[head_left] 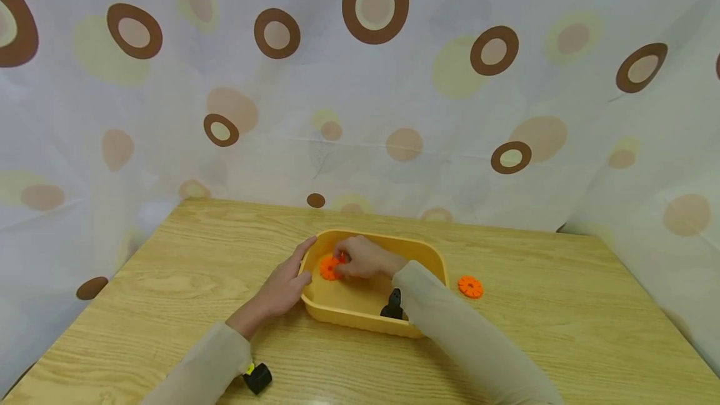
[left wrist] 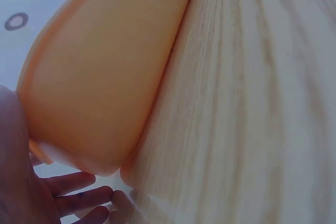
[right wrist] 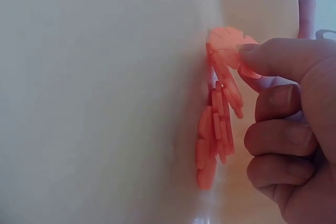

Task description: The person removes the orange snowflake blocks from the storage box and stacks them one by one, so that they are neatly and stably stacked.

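In the head view my left hand (head_left: 285, 283) holds the left end of a yellow plastic bin (head_left: 360, 325), with the thumb over its rim and the index finger along it. The left wrist view shows the other fingers (left wrist: 84, 199) spread straight beside the bin's outer wall (left wrist: 100, 77). My right hand (head_left: 365, 258) reaches inside the bin. Between thumb and index finger it pinches an orange notched disc (right wrist: 227, 43), while its other fingers curl in. Several more orange discs (right wrist: 207, 150) lean together just beside it in the right wrist view.
Another orange notched disc (head_left: 470, 287) lies on the wooden table (head_left: 562, 330), right of the bin. Black wrist devices show at my right cuff (head_left: 392, 305) and left cuff (head_left: 259, 379). A patterned cloth (head_left: 360, 99) hangs behind the table.
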Tool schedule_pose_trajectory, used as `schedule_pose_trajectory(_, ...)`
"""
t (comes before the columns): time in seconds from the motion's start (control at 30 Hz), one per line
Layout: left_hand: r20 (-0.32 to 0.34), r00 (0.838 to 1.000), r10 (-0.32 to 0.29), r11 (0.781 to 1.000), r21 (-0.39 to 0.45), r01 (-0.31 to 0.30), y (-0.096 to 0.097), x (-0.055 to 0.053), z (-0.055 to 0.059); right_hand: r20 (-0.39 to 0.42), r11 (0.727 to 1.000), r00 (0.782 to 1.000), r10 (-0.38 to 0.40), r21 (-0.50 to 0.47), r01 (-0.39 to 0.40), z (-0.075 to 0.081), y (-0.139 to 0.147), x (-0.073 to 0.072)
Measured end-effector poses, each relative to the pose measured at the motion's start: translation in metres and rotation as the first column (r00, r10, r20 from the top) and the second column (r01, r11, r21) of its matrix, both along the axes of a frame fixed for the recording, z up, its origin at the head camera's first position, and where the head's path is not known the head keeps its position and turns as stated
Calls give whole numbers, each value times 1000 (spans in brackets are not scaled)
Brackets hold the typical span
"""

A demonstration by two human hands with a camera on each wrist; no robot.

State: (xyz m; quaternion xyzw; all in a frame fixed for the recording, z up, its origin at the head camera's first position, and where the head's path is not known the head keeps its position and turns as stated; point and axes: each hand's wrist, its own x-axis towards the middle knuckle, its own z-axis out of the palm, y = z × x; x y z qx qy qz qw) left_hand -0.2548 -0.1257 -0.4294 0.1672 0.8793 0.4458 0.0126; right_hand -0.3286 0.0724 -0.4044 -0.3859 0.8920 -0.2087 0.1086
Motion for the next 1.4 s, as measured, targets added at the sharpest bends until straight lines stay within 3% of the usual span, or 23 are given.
schedule_pose_trajectory(0.3, 1, 1000, 5, 1000, -10, -5, -1, -1, 0, -1, 998, 1000, 24, -55, -24, 7, 2, 1)
schedule_pose_trajectory(0.77, -4, 1000, -3, 1000, -9, 3, -1, -2, 1, 61, 988, 998, -19, -152, 28, 20, 6, 4)
schedule_pose_trajectory(1.0, 0, 1000, -4, 1000, -2, 4, -1, -1, 1, 18, 979, 999, -30, -203, 33, 29, 10, 4)
schedule_pose_trajectory(1.4, -1, 1000, 5, 1000, 7, -5, 0, 0, 0, 27, 971, 998, -62, -230, 67, 39, 17, 5)
